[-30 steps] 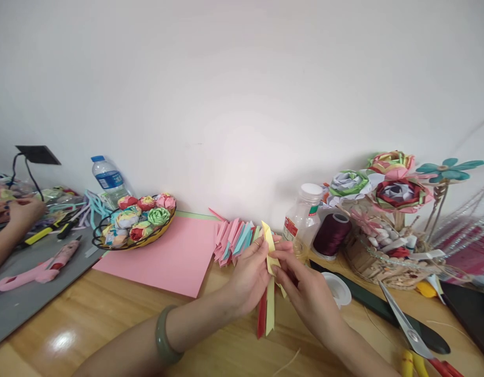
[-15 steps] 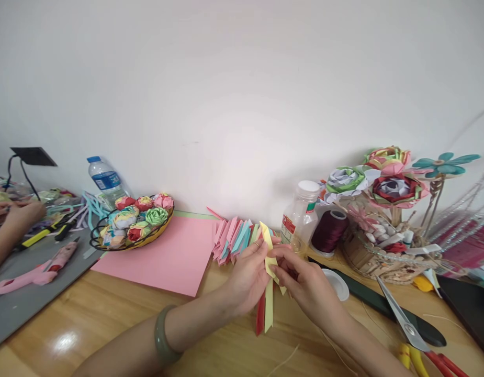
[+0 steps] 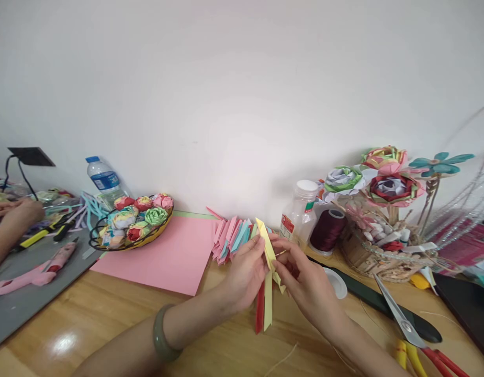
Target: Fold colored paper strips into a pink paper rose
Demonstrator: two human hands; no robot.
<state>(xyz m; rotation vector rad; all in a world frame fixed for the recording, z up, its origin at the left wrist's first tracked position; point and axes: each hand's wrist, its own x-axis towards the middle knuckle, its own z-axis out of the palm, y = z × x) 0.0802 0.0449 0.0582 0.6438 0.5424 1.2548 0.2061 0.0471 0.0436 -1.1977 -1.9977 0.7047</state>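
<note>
Between both hands, above the wooden table, is a folded yellow paper strip. My left hand pinches it from the left, its wrist wearing a greenish bangle. On the other side my right hand is closed with fingertips at the strip's right edge. A pale green-yellow strip and a red strip hang down beneath the fingers; how they join the yellow one is hidden. Just behind the hands lies a row of folded pink, blue and green paper pieces.
A pink sheet and a basket of paper flowers lie left. To the right are a clear jar, a thread spool, a white lid, scissors and a flower basket. Another person's hand works far left.
The yellow strip has turned slightly, its top tip shifting left. My right fingers have changed their hold along its right edge. My left hand stays nearly still.
</note>
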